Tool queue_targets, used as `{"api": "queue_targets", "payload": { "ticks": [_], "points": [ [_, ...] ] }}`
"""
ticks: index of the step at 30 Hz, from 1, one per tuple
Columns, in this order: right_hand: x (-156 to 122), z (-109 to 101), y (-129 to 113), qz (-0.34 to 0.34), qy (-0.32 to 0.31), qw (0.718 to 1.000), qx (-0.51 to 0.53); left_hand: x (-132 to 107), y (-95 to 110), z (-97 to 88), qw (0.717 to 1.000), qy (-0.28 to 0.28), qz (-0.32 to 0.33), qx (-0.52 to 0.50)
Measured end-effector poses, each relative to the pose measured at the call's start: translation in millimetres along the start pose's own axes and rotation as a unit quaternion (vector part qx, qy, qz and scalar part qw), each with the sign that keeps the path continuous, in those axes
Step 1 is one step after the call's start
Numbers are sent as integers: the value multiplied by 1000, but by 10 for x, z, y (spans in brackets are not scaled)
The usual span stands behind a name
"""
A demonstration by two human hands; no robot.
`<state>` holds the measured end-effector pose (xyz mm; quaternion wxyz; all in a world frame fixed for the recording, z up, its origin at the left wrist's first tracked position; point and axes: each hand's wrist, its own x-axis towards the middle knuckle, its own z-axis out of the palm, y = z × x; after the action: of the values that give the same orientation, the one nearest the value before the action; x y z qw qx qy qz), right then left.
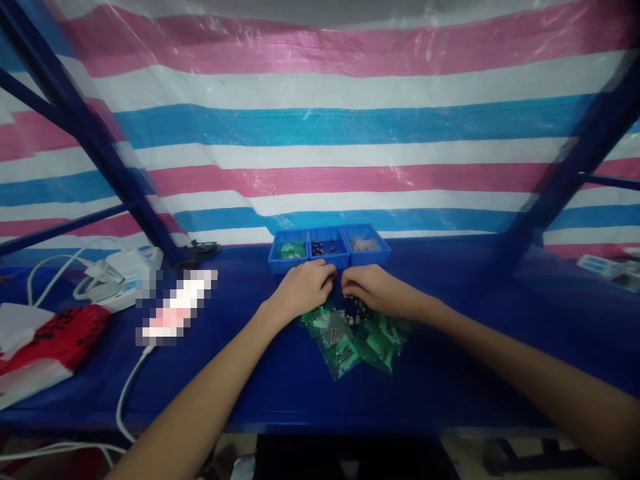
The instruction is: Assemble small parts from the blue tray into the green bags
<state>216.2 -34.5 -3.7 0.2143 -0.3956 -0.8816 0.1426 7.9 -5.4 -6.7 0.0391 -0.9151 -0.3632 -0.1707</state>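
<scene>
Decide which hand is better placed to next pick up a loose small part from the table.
Probably the right hand: it is close by the loose parts, while the left hand is farther off.

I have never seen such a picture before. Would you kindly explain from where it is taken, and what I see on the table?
No machine is here: these are a person's own bare hands, seen by a camera worn on the head, looking forward and down. The left hand and right hand are close together over the blue table, fingers curled; whether they hold anything is hard to tell. Just beyond stand three blue bins. Nearer lie small bags, mostly green, and small metal parts. Far left are a red item and white cable. Behind hangs a striped sheet.
</scene>
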Motion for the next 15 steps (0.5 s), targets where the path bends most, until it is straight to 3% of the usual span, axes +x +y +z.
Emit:
{"api": "queue_targets", "payload": {
  "ticks": [7, 10, 15],
  "points": [
    [36, 50, 16, 92, 163, 975, 124, 22, 25, 19, 997, 59, 10, -51],
    [49, 75, 22, 97, 191, 963, 165, 19, 45, 35, 996, 65, 22, -55],
    [60, 83, 36, 91, 185, 958, 199, 13, 44, 44, 996, 65, 26, -57]
  ]
}}
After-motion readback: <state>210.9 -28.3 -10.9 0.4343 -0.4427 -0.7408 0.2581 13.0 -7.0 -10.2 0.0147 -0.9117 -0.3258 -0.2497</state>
